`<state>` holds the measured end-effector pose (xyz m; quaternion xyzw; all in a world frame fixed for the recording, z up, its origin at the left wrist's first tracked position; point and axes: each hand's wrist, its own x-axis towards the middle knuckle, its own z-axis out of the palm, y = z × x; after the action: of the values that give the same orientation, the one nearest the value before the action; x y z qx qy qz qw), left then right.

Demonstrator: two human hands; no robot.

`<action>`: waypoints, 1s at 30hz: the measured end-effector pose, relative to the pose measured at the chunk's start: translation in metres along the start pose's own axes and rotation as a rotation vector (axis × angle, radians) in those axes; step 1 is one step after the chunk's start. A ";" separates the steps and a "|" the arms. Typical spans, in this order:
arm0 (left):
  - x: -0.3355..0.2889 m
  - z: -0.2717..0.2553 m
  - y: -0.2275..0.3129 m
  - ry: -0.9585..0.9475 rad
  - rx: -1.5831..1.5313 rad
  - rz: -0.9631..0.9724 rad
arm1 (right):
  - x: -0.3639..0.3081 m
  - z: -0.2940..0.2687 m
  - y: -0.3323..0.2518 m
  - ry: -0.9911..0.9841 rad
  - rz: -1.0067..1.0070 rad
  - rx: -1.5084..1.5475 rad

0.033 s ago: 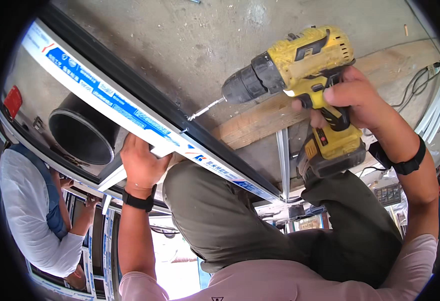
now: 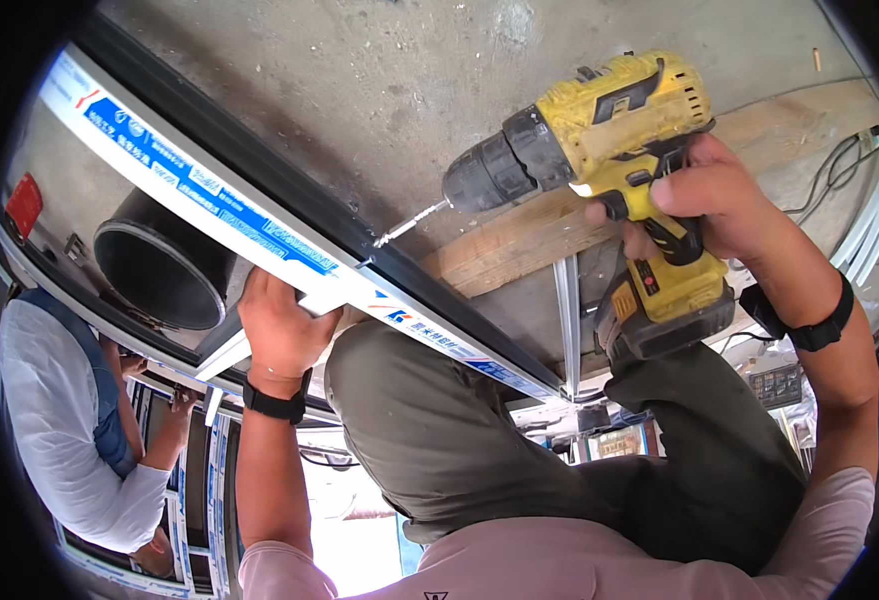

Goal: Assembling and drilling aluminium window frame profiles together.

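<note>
My right hand is wrapped around the grip of a yellow and black cordless drill, a finger at its trigger. The drill points left, and its thin twist bit ends over the dark edge of a long metal frame profile covered in blue and white film. I cannot tell whether the tip touches it. Close to the tip, a small dark pin or screw sticks out of the profile. My left hand is closed on a white crosspiece at the profile's near side, its fingertips partly hidden.
A black round tube or bucket lies beyond the profile, left of my left hand. At far left a co-worker in a white sleeve bends over other frames. A wooden board lies on the concrete floor under the drill; cables run at right.
</note>
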<state>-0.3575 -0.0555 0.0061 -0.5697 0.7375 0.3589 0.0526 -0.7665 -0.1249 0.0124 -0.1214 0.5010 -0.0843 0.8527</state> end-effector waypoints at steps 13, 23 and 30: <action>0.005 -0.008 -0.004 -0.122 -0.096 -0.059 | 0.008 -0.009 0.024 -0.092 0.082 0.150; 0.005 -0.009 -0.006 -0.147 -0.111 -0.060 | 0.012 -0.008 0.027 -0.038 0.102 0.196; 0.007 -0.011 -0.004 -0.151 -0.110 -0.037 | 0.015 -0.016 0.030 -0.108 0.104 0.207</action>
<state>-0.3533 -0.0680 0.0086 -0.5565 0.6999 0.4400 0.0833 -0.7726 -0.1016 -0.0163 -0.0107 0.4487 -0.0846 0.8896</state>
